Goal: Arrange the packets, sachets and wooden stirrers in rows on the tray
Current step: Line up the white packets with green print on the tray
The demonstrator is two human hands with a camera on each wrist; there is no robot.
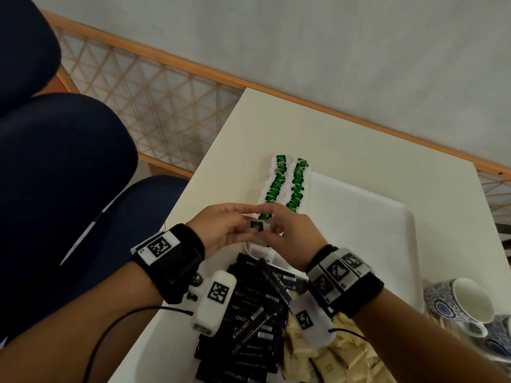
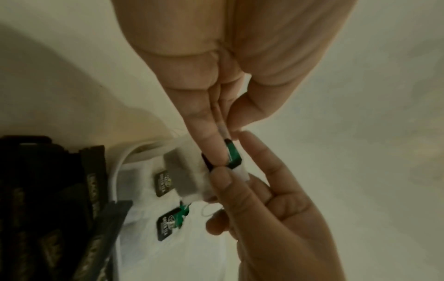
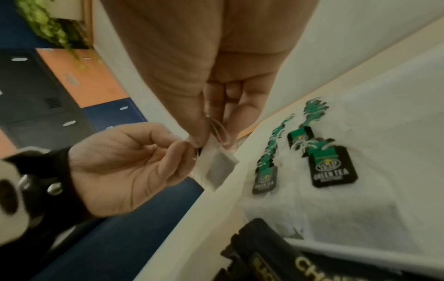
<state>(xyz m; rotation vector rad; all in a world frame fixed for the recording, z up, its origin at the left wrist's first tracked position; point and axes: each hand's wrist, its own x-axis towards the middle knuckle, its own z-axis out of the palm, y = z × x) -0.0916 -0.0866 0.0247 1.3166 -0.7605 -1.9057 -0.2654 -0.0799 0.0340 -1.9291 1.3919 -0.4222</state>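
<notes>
Both hands meet over the near left corner of the white tray (image 1: pixel 362 233) and hold one tea bag (image 1: pixel 260 226) with a green and black tag. My left hand (image 1: pixel 247 221) pinches the tag (image 2: pixel 231 155) between thumb and forefinger. The right hand (image 1: pixel 272 228) pinches the white bag's top (image 3: pixel 217 163), and the bag hangs below the fingers. Two rows of green tea bags (image 1: pixel 287 186) lie along the tray's left side. A pile of black Chocmet sachets (image 1: pixel 257 316) lies under my wrists, and beige sachets (image 1: pixel 340 357) lie beside it.
Patterned blue and white cups (image 1: pixel 467 302) stand at the right edge of the white table (image 1: pixel 331 134). A blue seat (image 1: pixel 63 167) sits close on the left. More tea bags (image 2: pixel 168 224) lie on the tray near the sachet pile.
</notes>
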